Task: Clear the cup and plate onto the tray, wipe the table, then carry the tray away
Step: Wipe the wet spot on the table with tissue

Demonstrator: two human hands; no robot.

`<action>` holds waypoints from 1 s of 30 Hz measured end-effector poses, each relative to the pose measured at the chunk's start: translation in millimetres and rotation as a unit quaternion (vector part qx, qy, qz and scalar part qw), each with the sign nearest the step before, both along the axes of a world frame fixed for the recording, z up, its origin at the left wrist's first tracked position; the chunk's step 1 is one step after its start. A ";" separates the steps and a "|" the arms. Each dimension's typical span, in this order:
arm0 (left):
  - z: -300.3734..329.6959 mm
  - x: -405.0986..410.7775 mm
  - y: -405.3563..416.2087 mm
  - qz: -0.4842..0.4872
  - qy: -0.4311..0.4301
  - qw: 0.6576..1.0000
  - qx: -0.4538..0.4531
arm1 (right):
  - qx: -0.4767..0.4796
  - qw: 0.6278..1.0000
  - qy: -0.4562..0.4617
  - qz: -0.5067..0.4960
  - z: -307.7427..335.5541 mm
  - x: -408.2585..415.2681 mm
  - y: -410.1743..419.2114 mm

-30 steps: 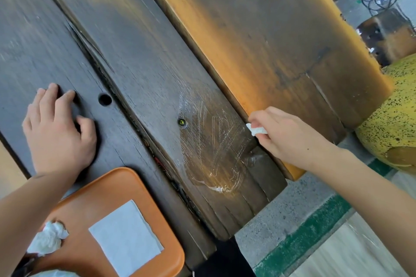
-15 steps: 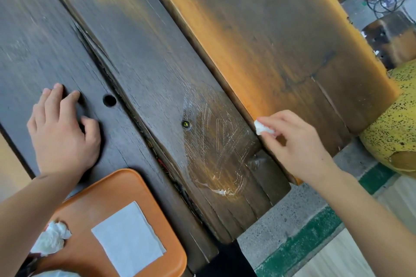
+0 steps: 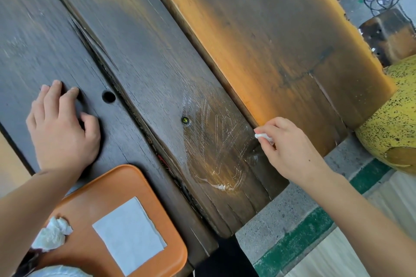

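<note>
An orange tray (image 3: 112, 189) lies at the table's near edge, bottom left. On it are a flat white napkin (image 3: 129, 235) and a crumpled tissue (image 3: 53, 234). My left hand (image 3: 60, 128) rests flat on the dark wooden table (image 3: 146, 40), fingers spread, just above the tray. My right hand (image 3: 290, 148) pinches a small white tissue wad (image 3: 263, 137) at the right side of a wet, streaked patch (image 3: 216, 148) on the wood. A pale rim at the bottom edge, beside the tray, is too cut off to identify.
The table is made of long planks with gaps, a round hole (image 3: 108, 96) and a bolt (image 3: 185, 120). Its near right end drops to a grey floor with a green stripe (image 3: 315, 227). A yellow speckled stool (image 3: 396, 119) stands at the right.
My right hand with the tissue has stayed at the right edge of the wet patch, shifting only slightly. My left hand has stayed planted on the table.
</note>
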State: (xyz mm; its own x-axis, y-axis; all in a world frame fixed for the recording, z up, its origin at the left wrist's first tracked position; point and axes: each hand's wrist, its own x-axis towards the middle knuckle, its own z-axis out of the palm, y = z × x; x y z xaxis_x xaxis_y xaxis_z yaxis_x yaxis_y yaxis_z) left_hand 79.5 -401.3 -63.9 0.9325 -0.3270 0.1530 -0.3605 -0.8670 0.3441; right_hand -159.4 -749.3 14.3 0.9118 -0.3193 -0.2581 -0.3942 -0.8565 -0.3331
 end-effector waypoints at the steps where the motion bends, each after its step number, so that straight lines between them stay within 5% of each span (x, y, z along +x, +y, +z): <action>1: 1.3 -0.5 -0.3 -0.002 -0.002 1.000 0.001 | 0.001 1.000 0.015 0.003 2.3 -1.6 0.0; 5: 4.1 -2.6 -2.1 0.009 0.002 1.000 0.000 | 0.018 0.997 0.072 -0.016 14.9 -17.5 -12.1; 10: 3.0 -2.7 -0.6 0.007 -0.028 0.999 0.022 | 0.057 0.988 -0.055 -0.134 19.4 -12.4 -2.9; 17: 4.5 -3.9 -1.6 0.009 -0.019 1.000 0.022 | 0.041 0.969 -0.096 -0.223 -10.2 -1.4 51.9; 22: 6.7 -4.1 -2.6 0.015 -0.011 1.000 0.018 | 0.049 0.983 -0.149 -0.092 -15.0 -9.4 111.9; 26: 7.2 -4.2 -2.2 0.013 -0.020 0.999 0.021 | 0.088 0.990 -0.105 0.044 -13.4 -25.6 145.8; 30: 6.6 -5.4 -2.9 0.021 -0.031 0.999 0.029 | 0.106 0.985 -0.139 -0.013 -8.1 3.1 92.8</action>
State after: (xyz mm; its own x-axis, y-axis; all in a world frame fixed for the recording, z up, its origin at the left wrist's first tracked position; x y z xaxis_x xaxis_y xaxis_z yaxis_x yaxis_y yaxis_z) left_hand 74.1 -404.1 -57.3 0.9347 -0.2980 0.1936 -0.3429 -0.8994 0.2711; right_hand -156.3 -656.5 6.2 0.9487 -0.3097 -0.0636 -0.2841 -0.7467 -0.6015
